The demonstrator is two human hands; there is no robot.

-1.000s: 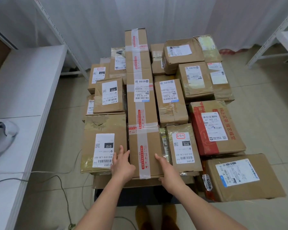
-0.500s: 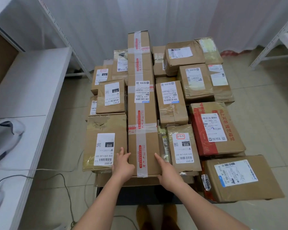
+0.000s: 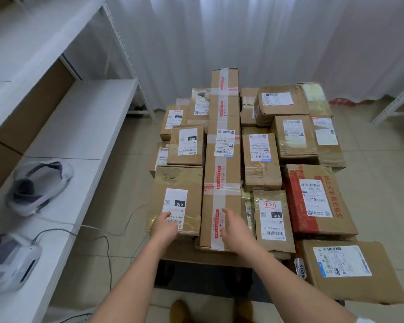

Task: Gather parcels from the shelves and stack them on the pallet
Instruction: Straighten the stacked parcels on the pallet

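You are looking down from your head camera at a stack of brown cardboard parcels piled on a low dark pallet that fills the centre and the 3 o'clock side of the view. At 9 o'clock runs a long white shelf, carrying two white and grey headsets with thin cables trailing to the tiled floor. White curtains hang at 12 o'clock behind the pile. A long narrow parcel, crossed with clear and red-printed tape, lies down the middle of the pile from 12 to 6 o'clock. Just beside it at 9 o'clock sits a square parcel with a white label marked 010. At 3 o'clock is a parcel with red printing, and at 4 o'clock a flat one overhangs the edge. Your left hand rests on the near edge of the square parcel, grip released, fingers lying over the label. Your right hand rests on the near end of the long parcel, grip released, fingers loosely spread.
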